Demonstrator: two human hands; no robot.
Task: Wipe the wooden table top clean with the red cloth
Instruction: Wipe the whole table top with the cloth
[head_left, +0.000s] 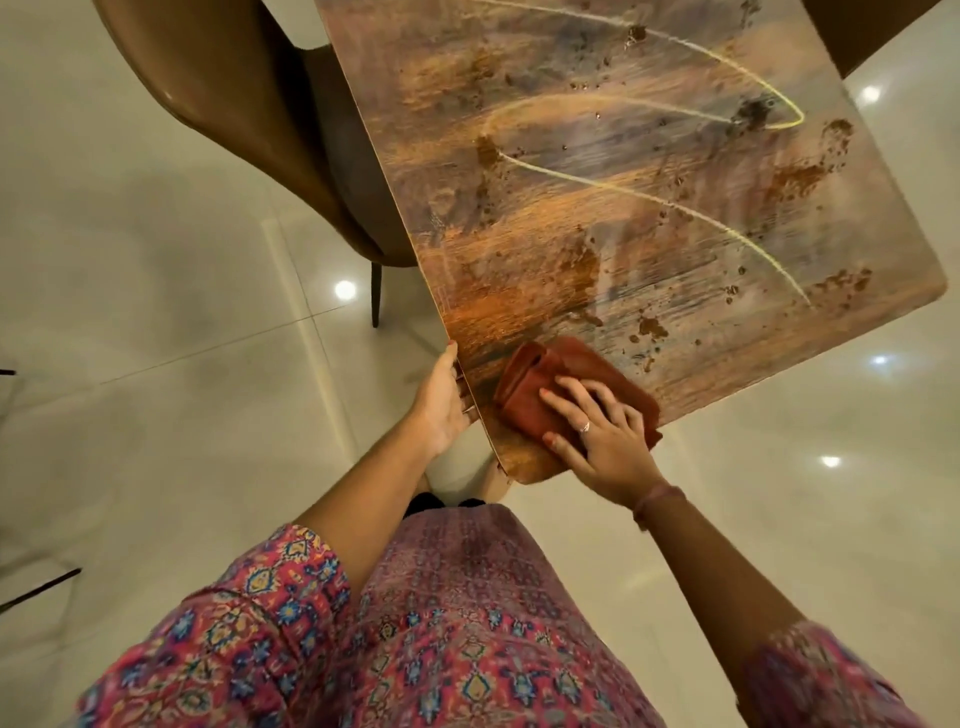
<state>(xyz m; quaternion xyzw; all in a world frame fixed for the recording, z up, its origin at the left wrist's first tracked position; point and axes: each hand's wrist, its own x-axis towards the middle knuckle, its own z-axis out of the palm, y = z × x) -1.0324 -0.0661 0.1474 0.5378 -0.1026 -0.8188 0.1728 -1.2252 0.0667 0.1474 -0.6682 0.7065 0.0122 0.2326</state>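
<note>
Bottom of frame: patterned pink tunic (441, 623) and both forearms reaching up toward the table. Right hand (602, 441), lower centre, lies flat with fingers spread on the red cloth (540, 395), palm pressing it down; ring on one finger, pinkish band at the wrist. Cloth is bunched, rolled fold at its upper left, sitting on the near corner of the wooden table top (597, 208), just inside the left edge. Left hand (441, 405), left of the cloth, is cupped against the table's left edge, fingers open and lightly curled, thumb tip up at the rim; holds nothing.

Above the cloth the table surface fills centre and upper right: brown smears and crumb-like specks scattered across it, plus thin yellow curved streaks (649, 202) looping across the middle. Brown chair (234, 119) in the upper left, tucked against the table's left side, one dark leg showing. Glossy pale tiled floor (156, 364) all around, with light-spot reflections.
</note>
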